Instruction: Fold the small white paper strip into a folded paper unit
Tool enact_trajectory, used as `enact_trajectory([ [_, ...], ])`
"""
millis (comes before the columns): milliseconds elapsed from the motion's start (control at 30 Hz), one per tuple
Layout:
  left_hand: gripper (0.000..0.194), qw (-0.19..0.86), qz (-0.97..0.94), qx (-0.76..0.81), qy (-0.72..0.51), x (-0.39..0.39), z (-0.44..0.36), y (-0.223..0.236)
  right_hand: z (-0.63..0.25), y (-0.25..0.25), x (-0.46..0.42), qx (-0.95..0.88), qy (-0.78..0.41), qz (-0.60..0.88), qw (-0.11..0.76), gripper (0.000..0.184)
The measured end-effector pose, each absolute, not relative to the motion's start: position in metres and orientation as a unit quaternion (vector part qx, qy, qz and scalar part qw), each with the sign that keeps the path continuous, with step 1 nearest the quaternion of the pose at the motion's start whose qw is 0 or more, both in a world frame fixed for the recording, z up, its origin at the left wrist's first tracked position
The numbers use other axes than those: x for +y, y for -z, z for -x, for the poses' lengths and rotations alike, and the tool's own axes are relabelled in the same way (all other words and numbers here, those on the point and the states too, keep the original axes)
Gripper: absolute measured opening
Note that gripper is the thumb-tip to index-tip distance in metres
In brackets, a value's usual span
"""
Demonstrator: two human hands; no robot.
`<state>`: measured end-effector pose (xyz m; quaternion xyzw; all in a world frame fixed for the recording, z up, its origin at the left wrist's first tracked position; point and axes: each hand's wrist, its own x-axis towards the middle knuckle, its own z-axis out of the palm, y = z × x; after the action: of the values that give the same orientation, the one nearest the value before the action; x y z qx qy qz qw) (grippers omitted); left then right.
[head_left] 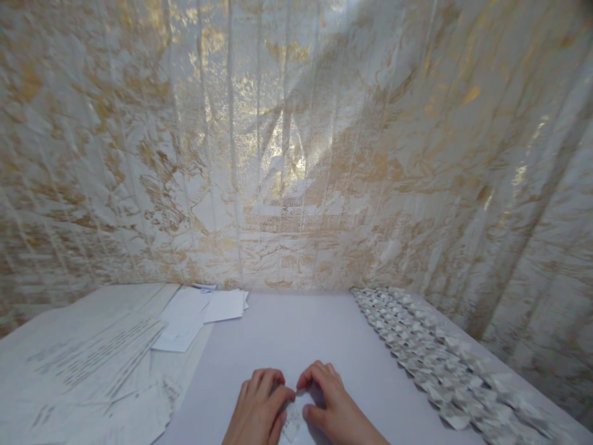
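Low in the middle of the view, my left hand (260,406) and my right hand (330,403) rest close together on the pale table (287,334). Both have their fingers curled and pressed onto a small piece of printed white paper (293,421) that lies between them. Most of the paper is hidden under the fingers and by the bottom edge of the picture.
Printed sheets (88,364) and small white paper slips (204,309) cover the table's left side. A long band of several small folded paper pieces (430,358) runs along the right edge. A gold-and-white curtain (296,142) hangs right behind the table.
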<state>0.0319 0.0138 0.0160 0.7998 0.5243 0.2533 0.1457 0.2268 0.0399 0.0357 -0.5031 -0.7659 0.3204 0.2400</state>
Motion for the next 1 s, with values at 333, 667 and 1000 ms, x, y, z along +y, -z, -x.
enact_trajectory([
  [333, 0.013, 0.455, -0.667, 0.441, -0.392, 0.017, -0.029, -0.018, -0.22, -0.017, 0.034, -0.786, -0.306, 0.432, 0.32, 0.02],
  [667, 0.015, 0.196, -0.784, 0.508, -0.298, 0.011, -0.031, -0.009, -0.224, 0.005, 0.042, -0.89, 0.18, 0.326, 0.261, 0.02],
  [1000, 0.008, 0.125, -0.798, 0.553, -0.203, 0.011, -0.031, -0.027, -0.23, -0.035, 0.035, -0.818, -0.204, 0.492, 0.219, 0.017],
])
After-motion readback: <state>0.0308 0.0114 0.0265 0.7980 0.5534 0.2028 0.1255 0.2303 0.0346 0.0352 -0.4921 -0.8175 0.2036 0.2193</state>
